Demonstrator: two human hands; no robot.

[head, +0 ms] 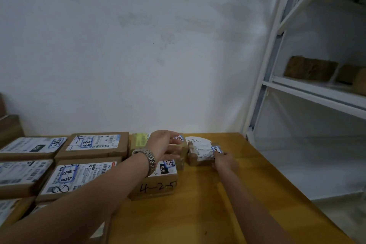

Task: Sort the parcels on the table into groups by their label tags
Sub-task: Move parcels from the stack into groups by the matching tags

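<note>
At 12 o'clock, behind everything: bare white wall [138, 45]. White metal rack [293, 89] at 3 o'clock, with brown blocks [311, 68] on its middle shelf, too blurred to identify.

Wooden table [208, 220] fills 6 o'clock. Flat parcels [79, 176] are packed edge to edge across its 9 o'clock side. They have white shipping labels and blue-outlined handwritten tags, and some carry marker writing.

4-2-5 box [156, 187] sits just right of that block, roughly table centre, with the marker numbers on its near face and a "070" sticker on top. Taped box [138, 141] is directly behind it at 12 o'clock, with a greenish patch on top.

Small parcel [200, 156] sits at 3 o'clock of the taped box, close beside it. It is wrapped in clear tape and has a blue tag at its right end.

Left hand [164, 144] reaches over the taped box's right top corner, fingers spread and nearly straight, nothing clasped. Can't tell whether they're touching it.

Right hand [224, 161] is at 4 o'clock of the small parcel, fingertips pinching its near right end.

Metal-link watch [148, 157] is on the left wrist.
</note>
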